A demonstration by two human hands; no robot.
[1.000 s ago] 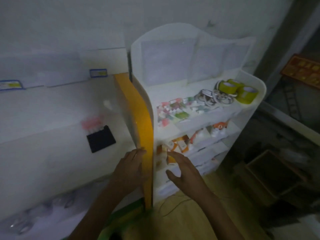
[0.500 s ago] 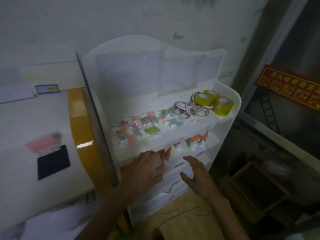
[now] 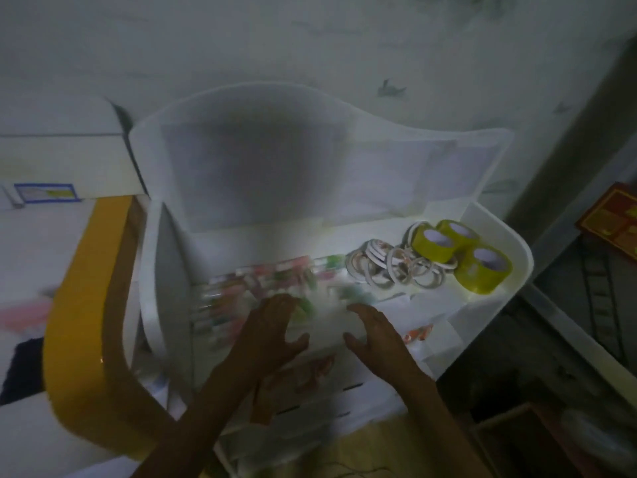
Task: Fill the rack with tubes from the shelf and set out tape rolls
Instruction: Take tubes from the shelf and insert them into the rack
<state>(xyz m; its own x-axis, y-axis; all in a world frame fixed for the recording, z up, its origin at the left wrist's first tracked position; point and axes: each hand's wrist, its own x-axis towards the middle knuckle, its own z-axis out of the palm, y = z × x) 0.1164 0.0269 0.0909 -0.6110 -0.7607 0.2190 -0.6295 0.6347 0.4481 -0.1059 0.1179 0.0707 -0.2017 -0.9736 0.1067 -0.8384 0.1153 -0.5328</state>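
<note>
Both hands have risen from the lower tiers to the shelf [image 3: 496, 307] front edge, left hand [image 3: 272, 326] and right hand [image 3: 374, 327] apart, fingers loose and empty, nearing the tubes [image 3: 241, 291], tape rolls [image 3: 444, 257] untouched at its right end.

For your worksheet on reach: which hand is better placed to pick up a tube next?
Probably the left hand: its fingertips are at the tubes, while the right hand sits further right, beside them.
</note>
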